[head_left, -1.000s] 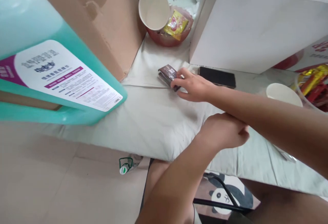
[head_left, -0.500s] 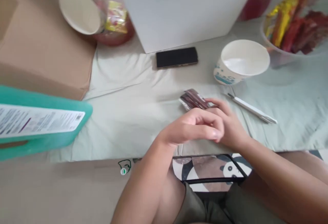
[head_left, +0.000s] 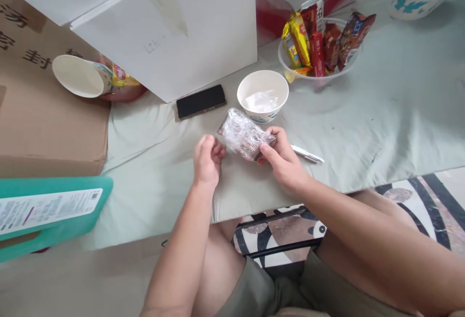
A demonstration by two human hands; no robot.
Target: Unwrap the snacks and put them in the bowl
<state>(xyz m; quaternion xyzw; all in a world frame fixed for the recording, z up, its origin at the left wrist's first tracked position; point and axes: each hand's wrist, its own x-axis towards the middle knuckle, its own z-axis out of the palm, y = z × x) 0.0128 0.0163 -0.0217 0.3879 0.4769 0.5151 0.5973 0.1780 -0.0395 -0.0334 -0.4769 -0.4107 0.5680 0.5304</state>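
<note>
In my right hand (head_left: 285, 162) is a small packet (head_left: 242, 134) in crinkled clear plastic wrap, gripped at its right end between thumb and fingers. Dark brown shows through the wrap. My left hand (head_left: 208, 159) is just left of the packet with its fingers curled in; whether they pinch anything is hidden. Behind the packet stands a white paper bowl (head_left: 264, 116) with crumpled clear plastic inside. A slim white tool (head_left: 308, 154), partly covered by my right hand, lies on the cloth.
A black phone (head_left: 201, 101) lies before a white box (head_left: 203, 31). At the back right, a clear plastic bowl (head_left: 329, 81) holds several wrapped snacks. A tipped paper cup (head_left: 82, 76) rests by a cardboard box (head_left: 54, 128). A green package (head_left: 103, 193) sits at left.
The packet has come up off the cloth in my right hand. My left hand has moved away from the right one to the packet's left side. The camera view has shifted right.
</note>
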